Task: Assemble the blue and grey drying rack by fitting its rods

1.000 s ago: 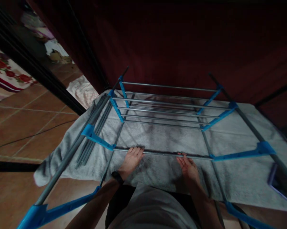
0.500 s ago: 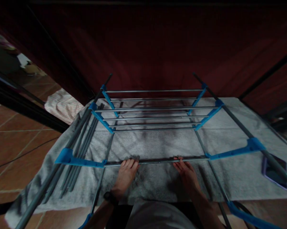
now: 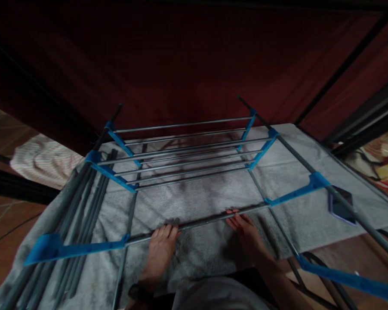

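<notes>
A rack frame of grey metal tubes and blue plastic brackets lies in front of me on a grey cloth. One metal rod (image 3: pixel 203 222) runs across it between the left blue bracket (image 3: pixel 87 248) and the right blue bracket (image 3: pixel 299 190). My left hand (image 3: pixel 163 243) is closed over this rod left of its middle, fingers on top and thumb hidden. Further right, my right hand (image 3: pixel 244 228) pinches the same rod from the near side, palm partly turned up. Beyond my hands, several thinner crossbars (image 3: pixel 187 151) join the far blue brackets.
Loose grey tubes (image 3: pixel 87 215) lie along the left side of the grey towel (image 3: pixel 194 196). A phone (image 3: pixel 341 204) rests at the right, under a long side tube. A dark red curtain (image 3: pixel 181 64) hangs behind. Striped cloth (image 3: pixel 47 159) lies on the tiled floor at left.
My view has turned, so the rack appears tilted and shifted to the left. Both hands keep their places on the rod.
</notes>
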`<state>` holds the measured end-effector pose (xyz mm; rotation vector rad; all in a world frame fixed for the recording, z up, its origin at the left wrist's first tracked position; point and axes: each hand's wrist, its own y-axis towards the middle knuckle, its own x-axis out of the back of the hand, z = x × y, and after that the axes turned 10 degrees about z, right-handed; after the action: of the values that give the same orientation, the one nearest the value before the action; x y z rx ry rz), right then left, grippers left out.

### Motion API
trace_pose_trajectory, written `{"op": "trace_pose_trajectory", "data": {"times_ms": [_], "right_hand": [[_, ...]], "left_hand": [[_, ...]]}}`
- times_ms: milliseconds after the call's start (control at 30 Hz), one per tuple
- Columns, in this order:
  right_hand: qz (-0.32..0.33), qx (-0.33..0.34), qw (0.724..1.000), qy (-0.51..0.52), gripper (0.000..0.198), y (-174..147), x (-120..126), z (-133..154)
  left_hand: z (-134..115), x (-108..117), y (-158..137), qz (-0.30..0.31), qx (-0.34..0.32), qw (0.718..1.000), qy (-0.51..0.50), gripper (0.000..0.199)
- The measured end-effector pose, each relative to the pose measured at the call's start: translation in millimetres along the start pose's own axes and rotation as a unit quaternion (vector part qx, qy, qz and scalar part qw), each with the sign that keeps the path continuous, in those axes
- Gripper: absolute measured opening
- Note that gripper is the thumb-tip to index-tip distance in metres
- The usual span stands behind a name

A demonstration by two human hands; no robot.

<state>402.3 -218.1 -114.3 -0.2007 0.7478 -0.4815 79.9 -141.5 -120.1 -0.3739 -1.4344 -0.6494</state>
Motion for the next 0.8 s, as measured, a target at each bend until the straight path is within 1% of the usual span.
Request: {"op": "trace_pose_trajectory", "data": {"times_ms": [100,267,400,500,600,700,800], "right_hand": [[-0.005,0.000,1.000,0.000,0.036,1,0,-1],[-0.008,-0.006,1.000,0.006,0.038,1,1,-2],[-0.008,-0.005,1.000,0.009,0.037,2,1,-3],[-0.002,-0.008,1.000,0.008,0.042,1,0,-1],[0.014,-0.016,1.000,0.014,0.041,0,0,2],[0.023,-0.024,0.999,0.014,0.040,-3,1,4],[0.024,-0.027,0.999,0.005,0.042,-4,3,4]], "left_hand": [[1,-3,-1,-0.004,-0.005,1.000,-0.003,0.032],[1,-6,-1,0.009,0.014,1.000,-0.020,0.031],[1,-8,-2,0.005,0.012,1.000,-0.016,0.031],[1,-12,-3,0.010,0.016,1.000,-0.013,0.033],[2,-15,-5,0.016,0.021,0.999,-0.022,0.032],[2,-14,-5,0.011,0.027,0.999,-0.042,0.031],[2,-8,-3,0.009,0.017,0.998,-0.057,0.031]]}}
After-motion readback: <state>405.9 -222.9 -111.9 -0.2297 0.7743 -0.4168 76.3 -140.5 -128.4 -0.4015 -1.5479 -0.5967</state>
